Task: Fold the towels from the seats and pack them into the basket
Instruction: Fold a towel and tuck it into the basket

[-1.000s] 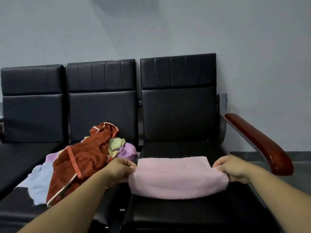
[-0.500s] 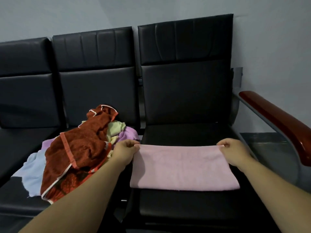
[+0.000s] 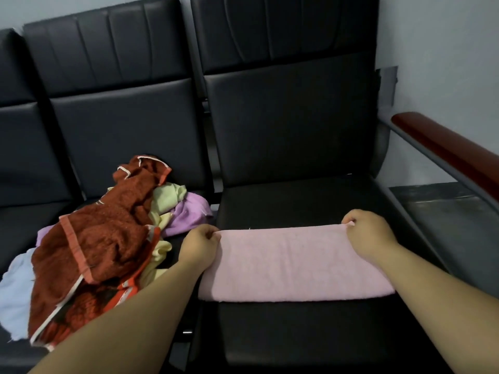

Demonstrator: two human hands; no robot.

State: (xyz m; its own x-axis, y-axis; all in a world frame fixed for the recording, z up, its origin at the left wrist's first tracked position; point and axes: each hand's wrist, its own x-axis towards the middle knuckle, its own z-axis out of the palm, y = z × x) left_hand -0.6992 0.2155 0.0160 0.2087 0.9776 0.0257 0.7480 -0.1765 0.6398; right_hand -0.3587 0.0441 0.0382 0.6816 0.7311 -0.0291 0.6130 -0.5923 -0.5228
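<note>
A pink towel point(image 3: 291, 264), folded into a flat band, lies across the right black seat point(image 3: 297, 201). My left hand point(image 3: 198, 245) pinches its far left corner. My right hand point(image 3: 368, 233) pinches its far right corner. On the middle seat lies a heap of unfolded towels: a rust-red one point(image 3: 102, 238) on top, with pale yellow-green point(image 3: 167, 197), purple point(image 3: 190, 214) and light blue point(image 3: 14, 295) ones under and beside it. No basket is in view.
The seats form a row of black padded chairs point(image 3: 127, 125) against a grey wall. A red-brown wooden armrest point(image 3: 445, 149) on a metal frame bounds the right seat. Dark floor point(image 3: 453, 220) shows beyond it.
Both hands have carried the towel's far edge forward and laid it flat on the seat. The camera has tilted down and come closer to the seats.
</note>
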